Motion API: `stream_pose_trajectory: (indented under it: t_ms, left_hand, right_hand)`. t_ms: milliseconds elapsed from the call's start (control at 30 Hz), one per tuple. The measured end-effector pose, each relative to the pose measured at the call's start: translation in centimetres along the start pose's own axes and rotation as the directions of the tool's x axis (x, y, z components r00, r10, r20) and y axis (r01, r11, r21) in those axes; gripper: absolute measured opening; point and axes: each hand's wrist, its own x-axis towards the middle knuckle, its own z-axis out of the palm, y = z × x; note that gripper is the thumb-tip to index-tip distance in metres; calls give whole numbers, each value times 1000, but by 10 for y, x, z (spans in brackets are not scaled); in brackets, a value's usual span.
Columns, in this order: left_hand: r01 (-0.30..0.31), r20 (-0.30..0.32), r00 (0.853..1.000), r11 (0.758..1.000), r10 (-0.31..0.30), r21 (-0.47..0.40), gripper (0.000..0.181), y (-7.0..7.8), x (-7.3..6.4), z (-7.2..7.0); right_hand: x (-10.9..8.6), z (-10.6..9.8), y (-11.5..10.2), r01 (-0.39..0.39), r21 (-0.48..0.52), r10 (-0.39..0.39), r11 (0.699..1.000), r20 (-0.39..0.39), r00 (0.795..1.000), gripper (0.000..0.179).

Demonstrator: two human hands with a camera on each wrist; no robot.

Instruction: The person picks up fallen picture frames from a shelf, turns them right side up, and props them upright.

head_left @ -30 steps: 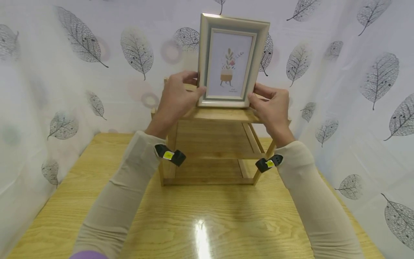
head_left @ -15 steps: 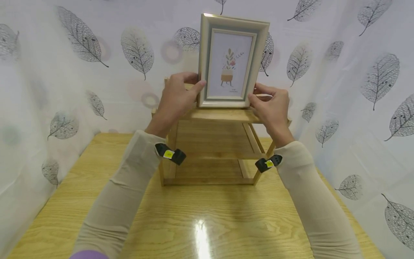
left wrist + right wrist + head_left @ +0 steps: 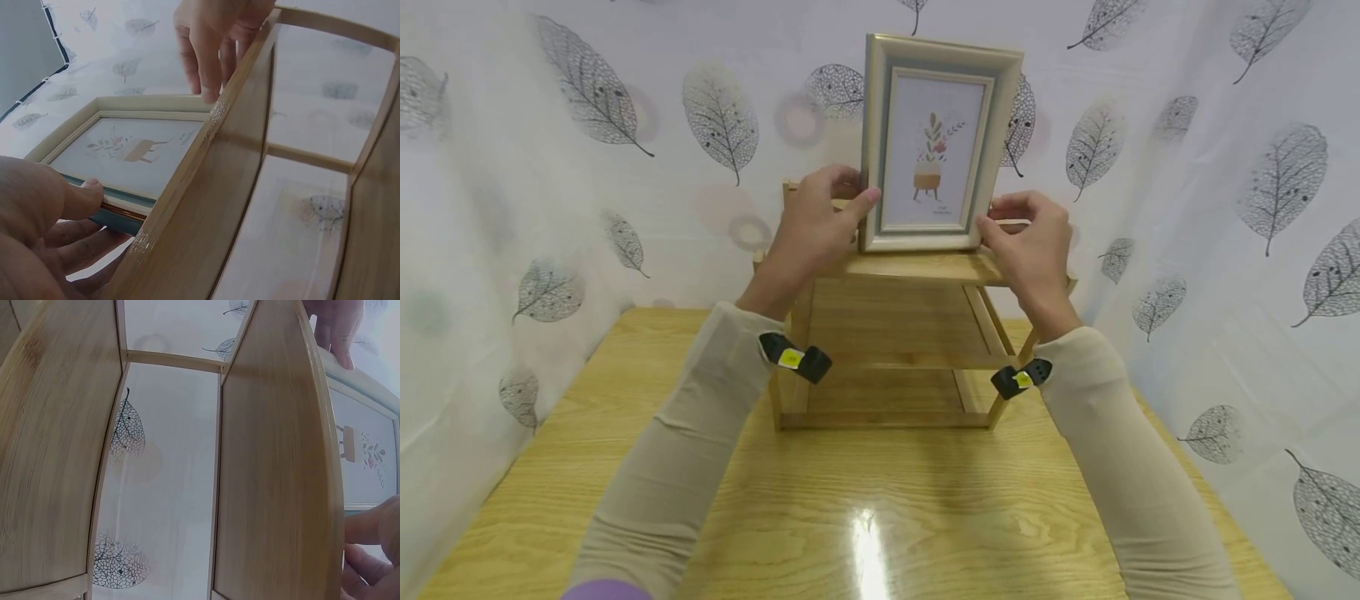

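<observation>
A cream and grey-green picture frame (image 3: pixel 934 150) stands upright, leaning slightly back, on the top tier of a small wooden shelf (image 3: pixel 917 268). Its print shows a plant in a legged pot. My left hand (image 3: pixel 814 223) pinches the frame's lower left edge, thumb in front and fingers behind, as the left wrist view also shows. At the lower right corner my right hand (image 3: pixel 1033 250) holds the other edge between thumb and fingers. Seen from the right wrist, the frame (image 3: pixel 365 447) is partly hidden behind the top board. Its back is out of sight.
Beneath the top tier the shelf has two lower boards, a middle one (image 3: pixel 895 321) and a bottom one (image 3: pixel 880 392). It stands on a wood-grain table (image 3: pixel 820 500). A leaf-patterned sheet (image 3: pixel 715 50) hangs behind and along both sides.
My left thumb has shifted up slightly along the frame's left edge. The picture frame and my right hand stay almost where they were.
</observation>
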Motion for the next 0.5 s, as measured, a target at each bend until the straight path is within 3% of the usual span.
stream_pose_trajectory:
  t_ms: [300,500]
  left_hand:
    - [-31,-4,1000,999,30,-15,38,-1,-2,1]
    - [-2,-7,1000,1000,2,1,37,0,-5,1]
  right_hand:
    - [-2,1,-2,5,-26,-6,1000,-14,1000,22]
    - [-7,1,-8,26,58,-28,998,27,999,23]
